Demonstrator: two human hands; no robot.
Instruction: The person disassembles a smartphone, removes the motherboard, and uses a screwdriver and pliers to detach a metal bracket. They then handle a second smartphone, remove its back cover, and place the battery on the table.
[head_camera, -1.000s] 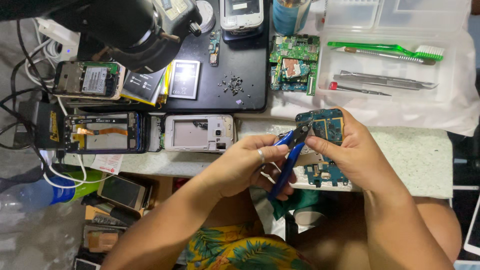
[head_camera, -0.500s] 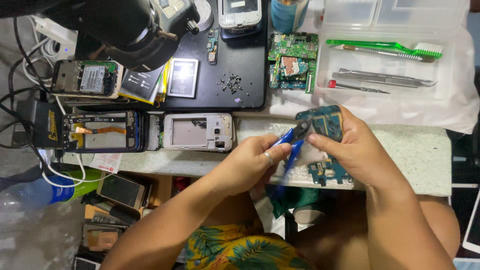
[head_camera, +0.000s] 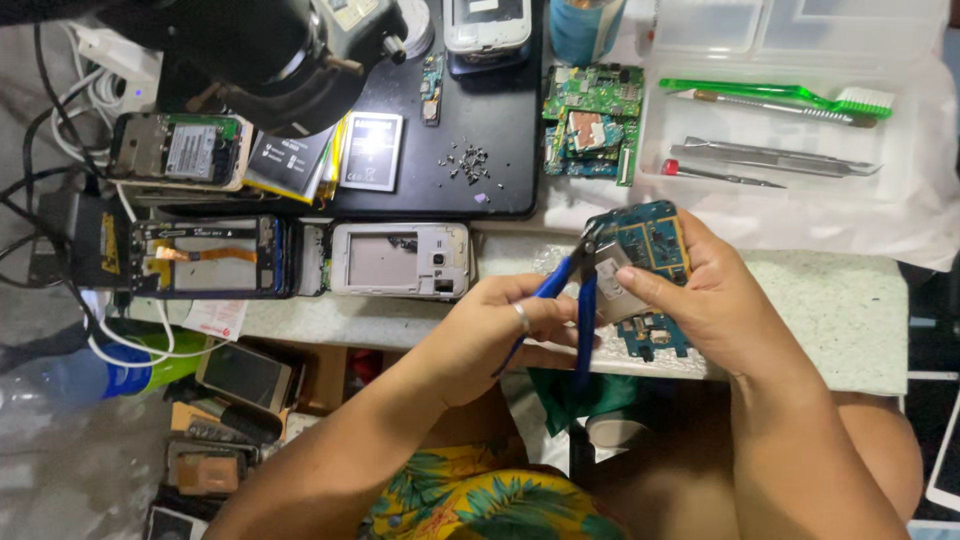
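Head view, I see left hand (head_camera: 500, 330) gripping blue pliers (head_camera: 575, 300), jaws on metal shield of blue circuit board (head_camera: 650, 240) clasped in right hand (head_camera: 710, 300); shield not yet off

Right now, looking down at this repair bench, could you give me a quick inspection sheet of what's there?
Surface: pale speckled counter with a black mat.
Job's things: blue circuit board; blue-handled pliers, tip at the board.
Clutter: opened phone shells, battery, loose screws, green boards, green brush, tweezers in a clear tray.
Grippers: left hand grips the pliers; right hand holds the board.
Cables: white and black leads at the picture's left edge.
Surroundings: microscope head above; more phones below the counter.
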